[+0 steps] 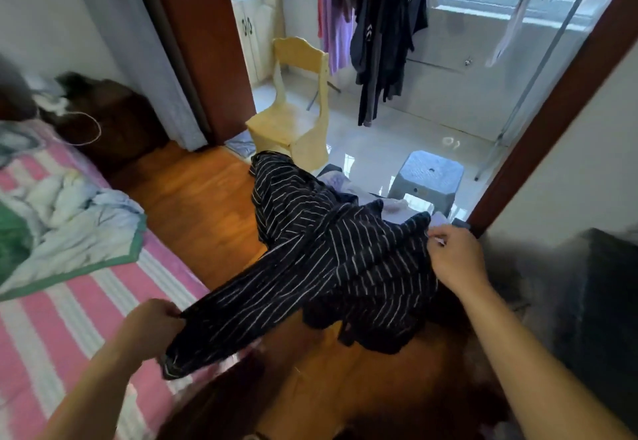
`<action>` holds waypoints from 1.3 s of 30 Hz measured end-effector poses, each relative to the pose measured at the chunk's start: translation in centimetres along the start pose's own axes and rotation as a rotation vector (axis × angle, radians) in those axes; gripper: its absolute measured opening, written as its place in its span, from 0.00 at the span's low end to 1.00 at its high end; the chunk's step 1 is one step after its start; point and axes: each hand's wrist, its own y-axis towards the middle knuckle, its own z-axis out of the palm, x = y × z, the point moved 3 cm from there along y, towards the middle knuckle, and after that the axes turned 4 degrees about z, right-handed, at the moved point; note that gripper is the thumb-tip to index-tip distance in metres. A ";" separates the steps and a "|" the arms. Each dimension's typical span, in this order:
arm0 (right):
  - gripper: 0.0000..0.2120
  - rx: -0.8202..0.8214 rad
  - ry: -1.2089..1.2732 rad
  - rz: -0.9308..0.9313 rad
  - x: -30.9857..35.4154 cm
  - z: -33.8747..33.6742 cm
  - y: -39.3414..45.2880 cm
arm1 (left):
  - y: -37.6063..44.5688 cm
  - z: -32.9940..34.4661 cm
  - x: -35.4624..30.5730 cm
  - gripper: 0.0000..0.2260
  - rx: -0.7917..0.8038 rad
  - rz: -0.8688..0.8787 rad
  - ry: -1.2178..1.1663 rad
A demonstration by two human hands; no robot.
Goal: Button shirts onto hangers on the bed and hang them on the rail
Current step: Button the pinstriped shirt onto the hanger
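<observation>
The bed [51, 319] lies at left. Near it, the left hand [153, 325] grips one end of the striped shirt [331, 256], stretched above the floor; the right hand [455, 260] pinches its far edge, fingers curled.

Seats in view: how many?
2. A wooden chair stands at the balcony doorway; a grey plastic stool stands right of it, partly behind the striped shirt. Others may be hidden.
</observation>
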 end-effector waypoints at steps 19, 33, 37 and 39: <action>0.32 0.435 -0.259 0.171 3.4 4.2 6.3 | -4.3 3.3 0.5 0.07 -0.192 -0.059 -0.476; 0.05 0.255 0.211 -0.515 9.9 6.8 -14.3 | -7.0 5.4 -18.2 0.14 0.501 0.224 -1.190; 0.12 0.735 0.376 -0.434 7.8 7.4 -15.1 | -5.4 6.0 -17.1 0.08 0.313 0.239 -0.901; 0.15 0.738 0.484 -0.350 6.6 6.3 -14.3 | -4.9 5.8 -16.3 0.07 0.125 0.274 -0.681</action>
